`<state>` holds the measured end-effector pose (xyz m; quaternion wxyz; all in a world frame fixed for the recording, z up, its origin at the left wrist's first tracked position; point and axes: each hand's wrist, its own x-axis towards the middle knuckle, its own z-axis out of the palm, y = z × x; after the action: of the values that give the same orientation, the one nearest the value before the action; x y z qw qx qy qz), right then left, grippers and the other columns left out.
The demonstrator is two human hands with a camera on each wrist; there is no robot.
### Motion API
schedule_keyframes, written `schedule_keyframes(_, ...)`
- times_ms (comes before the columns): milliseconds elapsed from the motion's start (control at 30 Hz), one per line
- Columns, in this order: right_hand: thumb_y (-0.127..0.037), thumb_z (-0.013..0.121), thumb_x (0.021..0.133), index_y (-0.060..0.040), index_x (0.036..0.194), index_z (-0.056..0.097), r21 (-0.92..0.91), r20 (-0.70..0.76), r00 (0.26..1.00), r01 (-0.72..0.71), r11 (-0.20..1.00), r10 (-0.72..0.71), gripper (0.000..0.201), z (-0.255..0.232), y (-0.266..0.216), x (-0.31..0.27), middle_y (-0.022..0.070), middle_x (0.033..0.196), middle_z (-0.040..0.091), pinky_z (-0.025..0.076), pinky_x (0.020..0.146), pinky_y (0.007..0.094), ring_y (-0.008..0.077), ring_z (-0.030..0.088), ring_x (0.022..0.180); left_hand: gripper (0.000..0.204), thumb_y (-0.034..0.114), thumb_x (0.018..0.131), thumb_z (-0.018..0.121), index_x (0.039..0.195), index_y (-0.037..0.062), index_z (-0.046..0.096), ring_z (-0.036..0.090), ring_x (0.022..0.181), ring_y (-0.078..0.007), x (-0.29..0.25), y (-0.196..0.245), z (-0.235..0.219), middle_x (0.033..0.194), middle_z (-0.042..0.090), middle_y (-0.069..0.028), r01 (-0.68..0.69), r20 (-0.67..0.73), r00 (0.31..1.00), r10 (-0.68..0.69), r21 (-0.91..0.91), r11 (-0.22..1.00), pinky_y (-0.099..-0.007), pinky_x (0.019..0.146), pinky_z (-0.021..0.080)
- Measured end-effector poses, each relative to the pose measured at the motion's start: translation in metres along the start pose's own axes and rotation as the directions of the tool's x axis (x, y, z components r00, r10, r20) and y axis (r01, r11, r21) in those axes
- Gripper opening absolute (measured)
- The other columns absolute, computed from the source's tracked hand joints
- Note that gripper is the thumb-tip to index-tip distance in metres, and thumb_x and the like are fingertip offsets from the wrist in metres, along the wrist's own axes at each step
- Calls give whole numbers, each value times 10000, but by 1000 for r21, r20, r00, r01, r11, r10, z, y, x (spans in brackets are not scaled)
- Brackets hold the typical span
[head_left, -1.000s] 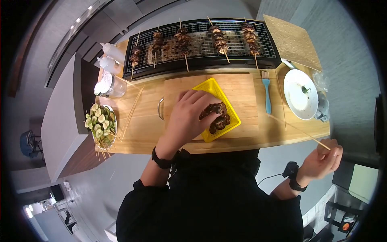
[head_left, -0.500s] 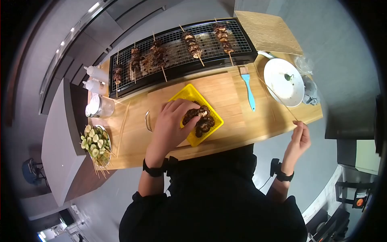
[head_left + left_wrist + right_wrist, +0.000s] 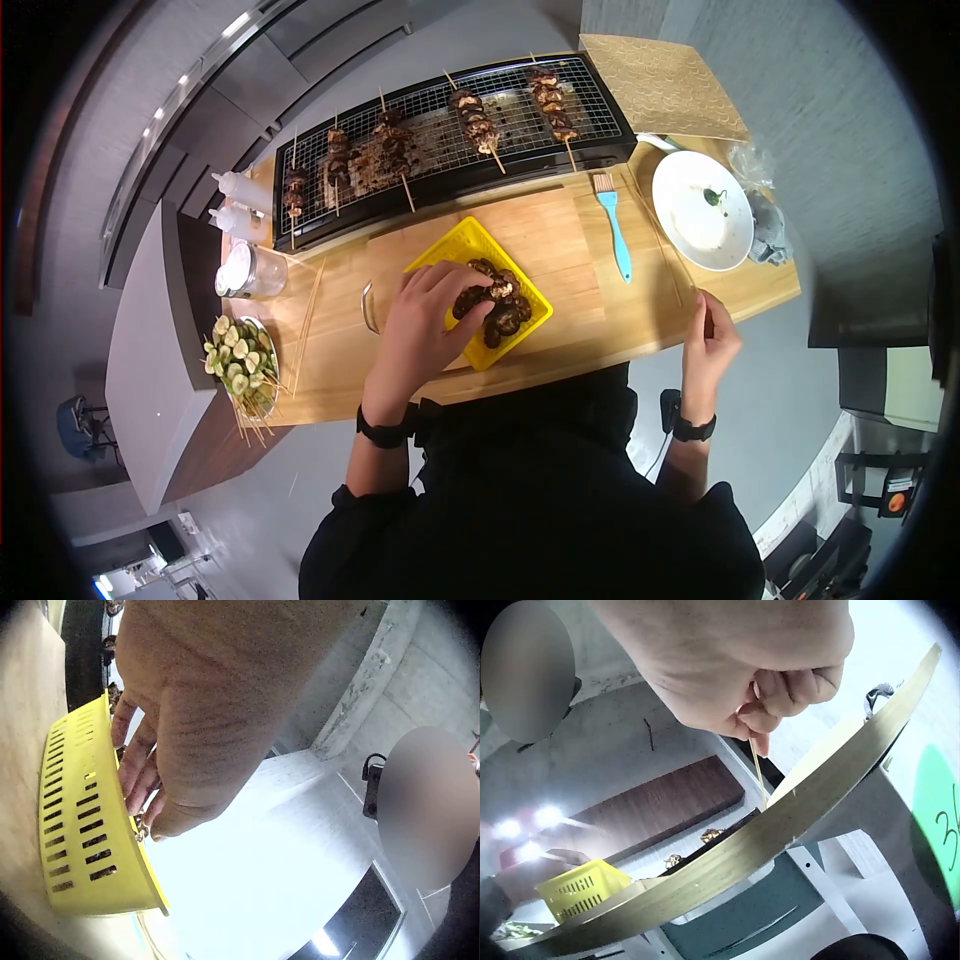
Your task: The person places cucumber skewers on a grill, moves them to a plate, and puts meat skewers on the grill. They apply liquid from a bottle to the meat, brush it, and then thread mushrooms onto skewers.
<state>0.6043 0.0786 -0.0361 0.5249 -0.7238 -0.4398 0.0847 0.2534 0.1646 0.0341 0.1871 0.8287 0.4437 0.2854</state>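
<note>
My left hand [image 3: 422,318] reaches over a yellow slotted basket [image 3: 474,237] that stands on a wooden board [image 3: 570,240]. Its thumb and fingers pinch a dark brown mushroom piece [image 3: 141,828] at the basket's rim in the left wrist view. More mushrooms [image 3: 508,318], browned and sliced, lie heaped in the basket. Out at the table's front right edge, my right hand [image 3: 711,345] pinches a thin wooden skewer [image 3: 758,774] by its end. That skewer slants away over the tabletop, toward the white pan.
Behind the board, a black grill [image 3: 440,160] carries several loaded skewers. A blue brush [image 3: 616,236] and a white pan [image 3: 703,225] stand at the right. At the left are a plate of vegetable skewers [image 3: 240,360], a jar [image 3: 262,272], squeeze bottles [image 3: 240,222] and loose skewers [image 3: 310,315].
My right hand has come inward and forward to the table edge with the skewer, whose slant is now steeper. The left hand stays at the basket with its fingers round the mushroom.
</note>
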Motion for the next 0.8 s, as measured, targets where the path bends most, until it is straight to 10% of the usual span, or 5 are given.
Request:
schedule_keyframes(533, -156, 753, 923, -3, 929, 744, -384, 125, 990, 113, 916, -70, 153, 8, -18, 16, 90, 623, 621, 439, 534, 304, 150, 546, 509, 217, 41, 838, 785, 1041, 64, 715, 671, 1019, -324, -9, -8, -9, 1025, 721, -104, 33, -86, 995, -41, -89, 995, -412, 921, 507)
schedule_keyframes(800, -116, 729, 959, 8, 958, 740, 25, 478, 876, 61, 998, -66, 125, 58, -61, -2, 46, 612, 603, 408, 521, 253, 67, 510, 545, 219, 96, 841, 800, 1017, 71, 671, 642, 962, -300, -27, -21, -11, 943, 674, -85, 151, -385, 909, -158, -48, 987, -406, 857, 500)
